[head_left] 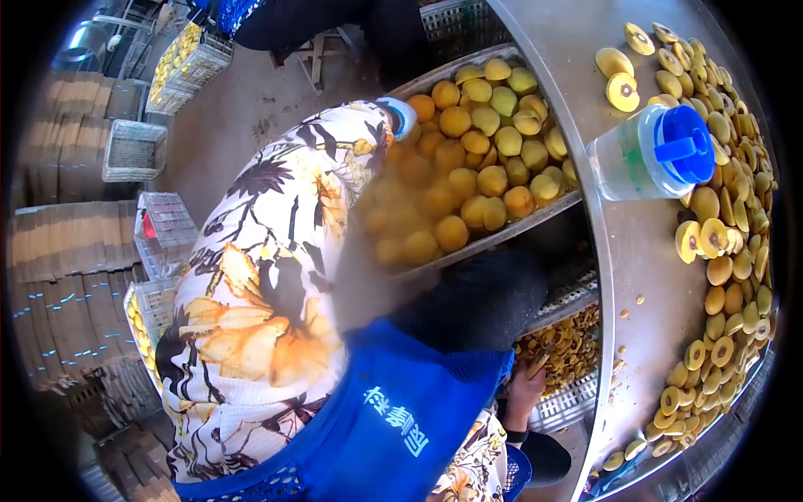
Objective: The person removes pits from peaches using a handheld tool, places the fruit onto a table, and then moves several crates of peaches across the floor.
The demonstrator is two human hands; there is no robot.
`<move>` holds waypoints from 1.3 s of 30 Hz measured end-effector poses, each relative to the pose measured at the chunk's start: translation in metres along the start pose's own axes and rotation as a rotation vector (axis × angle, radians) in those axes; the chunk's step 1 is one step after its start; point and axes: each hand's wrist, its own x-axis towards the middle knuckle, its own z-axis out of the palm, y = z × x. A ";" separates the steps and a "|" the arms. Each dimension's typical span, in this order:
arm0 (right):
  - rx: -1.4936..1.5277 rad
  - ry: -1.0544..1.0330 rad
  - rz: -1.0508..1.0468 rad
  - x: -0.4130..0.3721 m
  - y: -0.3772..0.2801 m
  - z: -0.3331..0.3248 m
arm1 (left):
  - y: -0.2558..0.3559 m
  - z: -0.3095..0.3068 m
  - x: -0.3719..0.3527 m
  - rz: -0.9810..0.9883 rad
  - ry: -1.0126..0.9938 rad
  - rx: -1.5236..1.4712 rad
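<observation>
My left hand (pixel 402 118), in a pale glove with a blue cuff, is at the far-left edge of a long crate (pixel 502 224) of whole yellow peaches (pixel 456 122). The floral sleeve covers most of this hand, and its fingers are hidden. My right hand (pixel 524 391) is low beside the metal table, at a crate of brown stones and scraps (pixel 570 351). Its fingers are closed around something thin and light brown that I cannot make out. A dark band circles that wrist.
Halved peaches (pixel 711 368) are heaped along the metal table (pixel 640 259), with a blue-lidded jug (pixel 640 155) beside them. Flattened cardboard stacks (pixel 67 243), an empty white crate (pixel 134 151) and crates of yellow fruit (pixel 180 71) stand at left. Another person's dark-clothed leg (pixel 318 29) is at the top.
</observation>
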 end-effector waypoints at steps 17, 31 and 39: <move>0.105 0.075 -0.034 0.033 -0.085 -0.006 | 0.025 -0.007 0.013 -0.077 -0.216 0.216; 0.081 0.039 -0.076 0.017 -0.050 -0.017 | 0.115 -0.078 -0.050 -0.250 0.857 -0.224; 0.085 0.077 -0.098 0.005 -0.039 -0.026 | 0.160 -0.029 -0.005 0.133 0.840 -0.462</move>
